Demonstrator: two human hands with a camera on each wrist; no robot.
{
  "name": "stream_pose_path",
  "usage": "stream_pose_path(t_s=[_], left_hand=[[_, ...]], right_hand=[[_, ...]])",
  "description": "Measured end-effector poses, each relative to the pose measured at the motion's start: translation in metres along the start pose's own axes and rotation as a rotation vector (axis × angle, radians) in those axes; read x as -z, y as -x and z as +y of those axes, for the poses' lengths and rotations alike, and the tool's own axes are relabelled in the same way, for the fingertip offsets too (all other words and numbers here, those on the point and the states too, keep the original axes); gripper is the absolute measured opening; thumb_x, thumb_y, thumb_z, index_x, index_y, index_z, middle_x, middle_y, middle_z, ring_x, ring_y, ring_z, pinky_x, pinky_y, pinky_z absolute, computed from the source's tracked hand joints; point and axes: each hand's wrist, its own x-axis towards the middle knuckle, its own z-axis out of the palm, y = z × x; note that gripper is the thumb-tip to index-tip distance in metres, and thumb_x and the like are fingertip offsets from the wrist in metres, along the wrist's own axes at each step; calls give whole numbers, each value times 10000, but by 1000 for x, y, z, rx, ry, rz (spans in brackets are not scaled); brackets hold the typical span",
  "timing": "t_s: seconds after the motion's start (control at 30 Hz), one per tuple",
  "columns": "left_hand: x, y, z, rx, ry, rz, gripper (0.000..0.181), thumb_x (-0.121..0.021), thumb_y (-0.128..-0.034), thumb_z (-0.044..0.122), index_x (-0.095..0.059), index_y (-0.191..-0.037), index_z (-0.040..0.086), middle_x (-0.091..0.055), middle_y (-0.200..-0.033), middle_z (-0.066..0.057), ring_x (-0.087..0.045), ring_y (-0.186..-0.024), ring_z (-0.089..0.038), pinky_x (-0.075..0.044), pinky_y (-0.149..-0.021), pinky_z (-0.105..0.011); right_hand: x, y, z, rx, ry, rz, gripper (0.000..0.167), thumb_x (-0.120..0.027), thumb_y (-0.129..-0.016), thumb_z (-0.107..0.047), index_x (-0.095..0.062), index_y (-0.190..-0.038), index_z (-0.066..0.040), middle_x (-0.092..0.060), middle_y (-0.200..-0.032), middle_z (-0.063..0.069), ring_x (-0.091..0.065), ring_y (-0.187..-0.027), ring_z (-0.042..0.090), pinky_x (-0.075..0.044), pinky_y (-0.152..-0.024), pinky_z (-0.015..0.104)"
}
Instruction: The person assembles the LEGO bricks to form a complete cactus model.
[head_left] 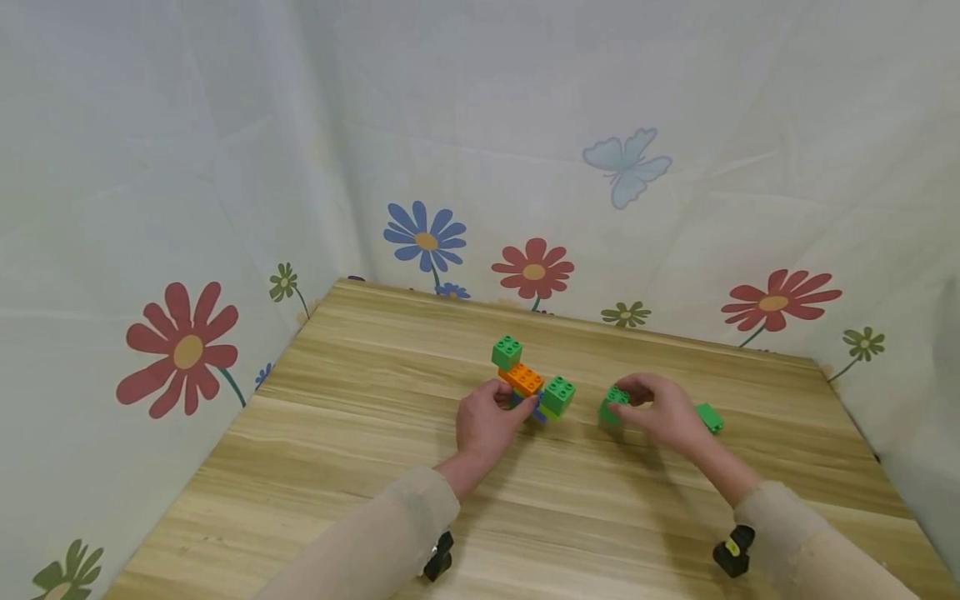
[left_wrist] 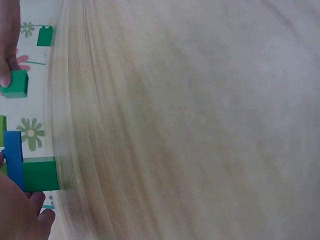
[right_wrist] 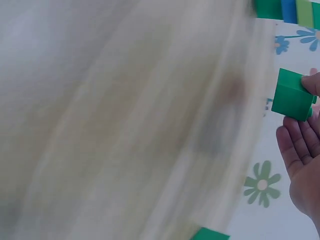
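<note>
Your left fingers (head_left: 493, 390) pinch the joined bricks (head_left: 522, 378) and your right fingers (head_left: 643, 383) a single green brick (right_wrist: 291, 100), near them above the bench (head_left: 300, 467), where uneven finger pressure could pry the joined bricks apart.

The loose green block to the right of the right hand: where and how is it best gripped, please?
I'd pinch the loose green block by two opposite smooth side walls, coming from above: it lies on its side, studs facing sideways, and its upward face is bare.
</note>
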Motion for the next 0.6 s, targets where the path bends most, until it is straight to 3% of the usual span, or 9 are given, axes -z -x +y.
stream_pose_path(t_s=[0.6], left_hand=[[-2, -1, -3, -17, 0, 11, 372, -896, -876, 421, -767, -1020, 102, -795, -1000, -24, -736, -939, -193, -618, -847, -410]], right_hand=[[15, -30, -56, 52, -24, 61, 369, -831, -962, -302, -749, -1239, -73, -770, -1057, 51, -725, -970, 224, -581, -804, 395]])
